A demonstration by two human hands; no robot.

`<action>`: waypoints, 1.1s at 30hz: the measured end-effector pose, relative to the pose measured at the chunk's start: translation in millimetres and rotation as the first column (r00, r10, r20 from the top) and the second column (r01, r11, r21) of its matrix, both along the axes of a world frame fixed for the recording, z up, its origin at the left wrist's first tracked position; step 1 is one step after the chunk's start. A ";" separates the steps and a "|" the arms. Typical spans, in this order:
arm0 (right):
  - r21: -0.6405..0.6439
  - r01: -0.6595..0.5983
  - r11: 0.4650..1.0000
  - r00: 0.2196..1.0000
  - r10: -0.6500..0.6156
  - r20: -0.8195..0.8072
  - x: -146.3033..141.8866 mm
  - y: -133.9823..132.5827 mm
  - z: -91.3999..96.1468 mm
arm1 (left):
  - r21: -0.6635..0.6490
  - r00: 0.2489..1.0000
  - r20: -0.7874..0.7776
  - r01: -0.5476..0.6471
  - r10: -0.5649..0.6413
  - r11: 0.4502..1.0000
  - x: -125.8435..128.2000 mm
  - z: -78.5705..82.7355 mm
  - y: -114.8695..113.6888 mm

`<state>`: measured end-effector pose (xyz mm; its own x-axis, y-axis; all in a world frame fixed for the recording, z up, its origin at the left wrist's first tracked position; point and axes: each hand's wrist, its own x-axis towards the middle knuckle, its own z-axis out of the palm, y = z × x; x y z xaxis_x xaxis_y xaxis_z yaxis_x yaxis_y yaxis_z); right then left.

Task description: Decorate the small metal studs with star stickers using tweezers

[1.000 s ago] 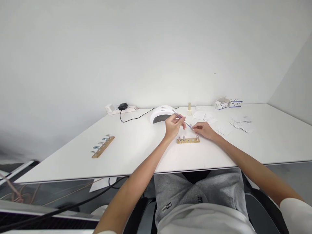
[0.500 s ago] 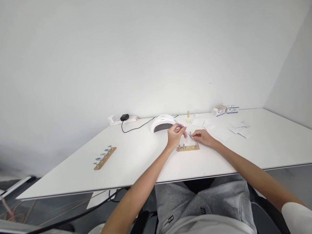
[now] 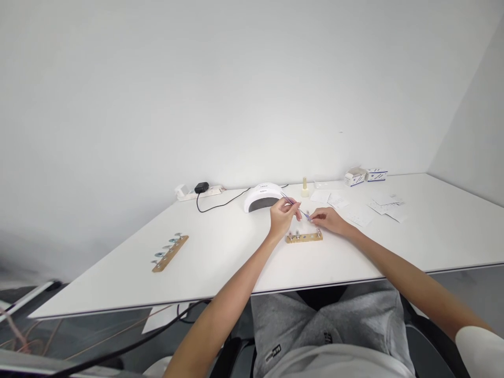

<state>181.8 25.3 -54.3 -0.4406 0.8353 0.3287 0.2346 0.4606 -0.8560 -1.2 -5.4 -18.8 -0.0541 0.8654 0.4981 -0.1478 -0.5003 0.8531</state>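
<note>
My left hand is closed round thin purple tweezers, whose tip points down and right. Between the fingertips of my right hand is a small blue-purple nail tip, with a small metallic piece behind it. The tweezers' point meets or nearly meets the nail tip; I cannot tell which. Just below both hands lies a short wooden nail stand with several small metal holders along it, some spots bare.
At left lies another wooden stand bearing several bluish nail tips. Behind my hands are a white nail lamp and a pale bottle. Printed sheets and small boxes are at right. A power strip lies along the wall.
The tweezers' tip has shifted slightly right and down, closer to the nail tip. Both hands stay otherwise in place, and the whole view has shifted a little.
</note>
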 end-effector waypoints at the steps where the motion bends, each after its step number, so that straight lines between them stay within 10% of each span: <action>1: -0.007 0.002 1.000 1.000 -0.002 -0.005 -0.1 0.0 0.1 | 0.007 1.000 0.005 -0.005 0.005 1.000 -0.6 -0.1 0.6; 12: -0.130 0.132 0.983 0.982 -0.147 -0.116 -1.2 -2.9 6.3 | 0.014 0.985 0.121 -0.126 0.123 0.992 -15.4 4.5 12.4; 33: -0.112 0.237 0.965 0.966 -0.246 -0.074 10.8 7.1 3.9 | -0.048 0.984 0.176 -0.002 0.011 0.999 -16.3 3.3 20.1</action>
<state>192.6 32.4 -50.4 -0.1953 0.9442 0.2652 0.2512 0.3095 -0.9171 -17.5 14.8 -15.5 -0.1434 0.8871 0.4386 -0.2951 -0.4614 0.8367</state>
